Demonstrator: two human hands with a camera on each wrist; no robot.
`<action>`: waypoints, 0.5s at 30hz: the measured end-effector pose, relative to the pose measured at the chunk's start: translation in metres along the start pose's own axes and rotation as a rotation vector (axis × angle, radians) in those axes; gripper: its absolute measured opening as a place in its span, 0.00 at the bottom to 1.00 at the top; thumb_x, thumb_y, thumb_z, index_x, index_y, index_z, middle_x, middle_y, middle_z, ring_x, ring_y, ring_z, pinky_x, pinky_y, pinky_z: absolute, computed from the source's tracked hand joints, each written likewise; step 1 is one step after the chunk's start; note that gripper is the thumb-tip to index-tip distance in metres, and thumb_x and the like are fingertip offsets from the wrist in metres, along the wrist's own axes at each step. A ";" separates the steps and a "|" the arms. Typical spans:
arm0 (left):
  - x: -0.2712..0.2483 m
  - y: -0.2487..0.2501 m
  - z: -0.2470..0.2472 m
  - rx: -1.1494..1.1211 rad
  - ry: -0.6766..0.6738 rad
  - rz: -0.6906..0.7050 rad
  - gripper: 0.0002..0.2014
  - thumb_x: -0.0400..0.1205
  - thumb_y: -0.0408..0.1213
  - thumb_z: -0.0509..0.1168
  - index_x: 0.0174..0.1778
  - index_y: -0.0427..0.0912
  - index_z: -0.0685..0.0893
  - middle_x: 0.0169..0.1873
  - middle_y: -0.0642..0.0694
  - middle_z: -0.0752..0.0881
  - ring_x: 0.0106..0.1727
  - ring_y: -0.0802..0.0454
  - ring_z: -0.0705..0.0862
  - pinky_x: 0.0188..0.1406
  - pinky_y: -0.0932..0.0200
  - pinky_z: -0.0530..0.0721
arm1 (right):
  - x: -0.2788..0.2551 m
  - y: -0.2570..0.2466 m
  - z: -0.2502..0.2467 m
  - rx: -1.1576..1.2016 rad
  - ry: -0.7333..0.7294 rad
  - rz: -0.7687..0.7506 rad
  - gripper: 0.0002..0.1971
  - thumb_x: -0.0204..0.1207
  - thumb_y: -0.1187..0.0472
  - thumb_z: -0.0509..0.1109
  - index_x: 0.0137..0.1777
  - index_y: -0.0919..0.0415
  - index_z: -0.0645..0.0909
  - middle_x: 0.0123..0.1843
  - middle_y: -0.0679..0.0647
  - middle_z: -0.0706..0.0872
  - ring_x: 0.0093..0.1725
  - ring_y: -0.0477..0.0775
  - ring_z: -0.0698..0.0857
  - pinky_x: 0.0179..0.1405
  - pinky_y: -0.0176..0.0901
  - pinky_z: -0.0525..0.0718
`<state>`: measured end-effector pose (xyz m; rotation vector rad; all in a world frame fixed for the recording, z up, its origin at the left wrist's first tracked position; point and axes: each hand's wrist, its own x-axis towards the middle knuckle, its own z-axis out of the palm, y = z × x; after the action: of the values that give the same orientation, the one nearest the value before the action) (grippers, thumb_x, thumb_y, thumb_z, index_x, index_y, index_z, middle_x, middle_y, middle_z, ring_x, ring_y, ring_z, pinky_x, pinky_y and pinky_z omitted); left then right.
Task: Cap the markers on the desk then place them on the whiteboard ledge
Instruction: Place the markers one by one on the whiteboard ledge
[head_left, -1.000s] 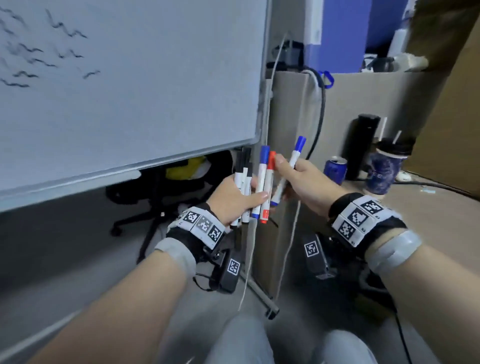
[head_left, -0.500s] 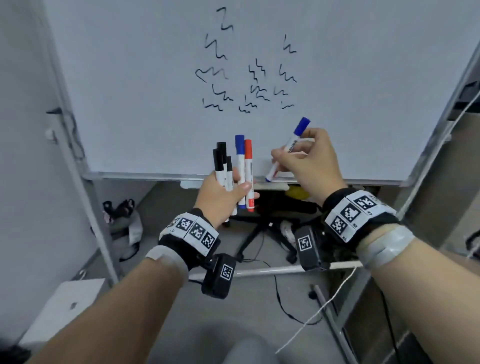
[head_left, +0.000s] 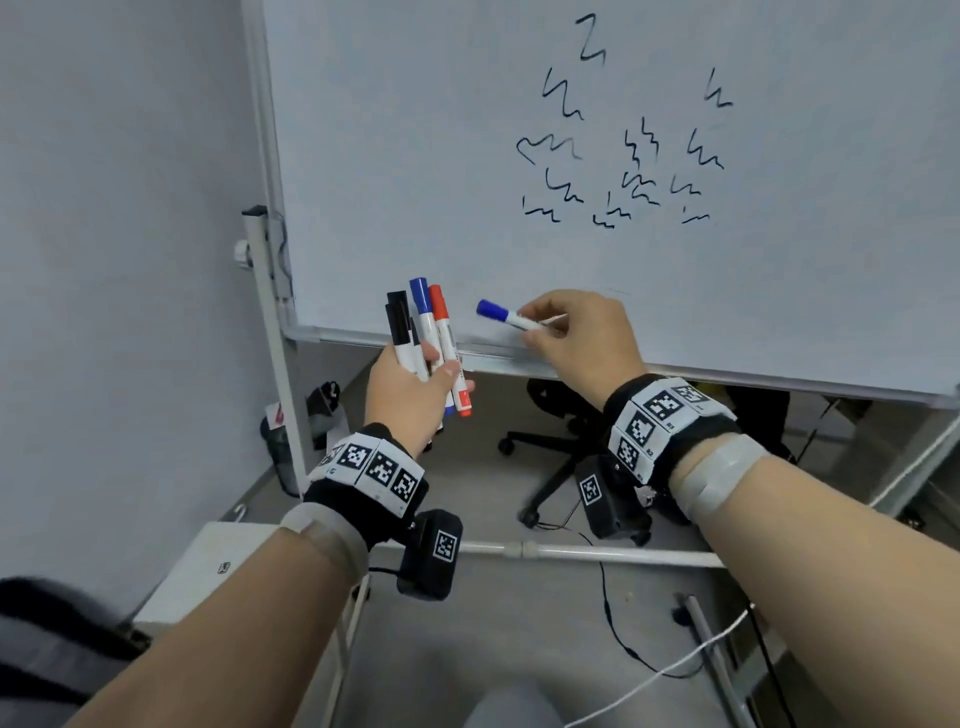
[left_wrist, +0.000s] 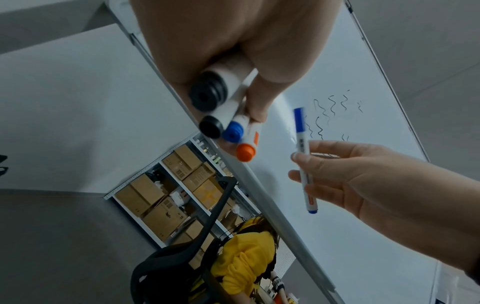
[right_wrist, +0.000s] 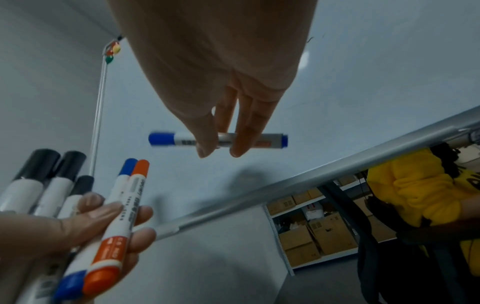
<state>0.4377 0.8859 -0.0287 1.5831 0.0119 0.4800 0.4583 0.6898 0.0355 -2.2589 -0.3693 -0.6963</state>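
My left hand (head_left: 415, 384) grips a bundle of capped markers (head_left: 423, 332) upright: black, blue and red caps, seen end-on in the left wrist view (left_wrist: 226, 123) and from the side in the right wrist view (right_wrist: 103, 216). My right hand (head_left: 576, 338) pinches a single blue-capped marker (head_left: 501, 314) by its barrel, held level with the cap pointing left (right_wrist: 182, 139), just above the whiteboard ledge (head_left: 519, 358). The whiteboard (head_left: 467, 182) carries black squiggles.
The board's metal stand leg (head_left: 270, 353) rises at the left, and its base bar (head_left: 597, 553) crosses the floor. An office chair (head_left: 561, 452) stands behind the board. A person in a yellow top (right_wrist: 415, 195) and shelves of cardboard boxes (left_wrist: 176, 195) show beyond.
The view swung from the desk side to the whiteboard. My right hand turned the blue marker from upright to level and lowered it toward the ledge. My left hand keeps its bundle.
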 end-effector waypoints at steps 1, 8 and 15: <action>0.001 -0.002 -0.001 0.008 0.009 0.001 0.11 0.83 0.34 0.73 0.45 0.48 0.75 0.49 0.43 0.93 0.43 0.45 0.97 0.34 0.44 0.92 | 0.001 0.002 0.003 -0.038 -0.021 0.001 0.10 0.75 0.61 0.81 0.54 0.48 0.95 0.49 0.46 0.94 0.47 0.49 0.90 0.55 0.45 0.89; 0.013 -0.016 -0.001 0.033 0.046 -0.006 0.11 0.84 0.33 0.73 0.45 0.49 0.76 0.51 0.42 0.93 0.42 0.49 0.96 0.36 0.50 0.90 | 0.006 0.015 0.018 -0.153 -0.130 0.029 0.09 0.72 0.59 0.84 0.51 0.50 0.95 0.44 0.46 0.95 0.48 0.48 0.92 0.59 0.48 0.90; 0.014 -0.023 0.000 0.032 0.039 -0.021 0.11 0.83 0.35 0.74 0.44 0.50 0.77 0.52 0.44 0.93 0.45 0.47 0.96 0.50 0.36 0.94 | 0.012 0.019 0.026 -0.198 -0.194 0.026 0.10 0.77 0.59 0.82 0.56 0.52 0.96 0.47 0.49 0.96 0.46 0.46 0.88 0.52 0.35 0.83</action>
<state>0.4566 0.8922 -0.0469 1.6038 0.0659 0.4965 0.4861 0.6960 0.0160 -2.5239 -0.3771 -0.5207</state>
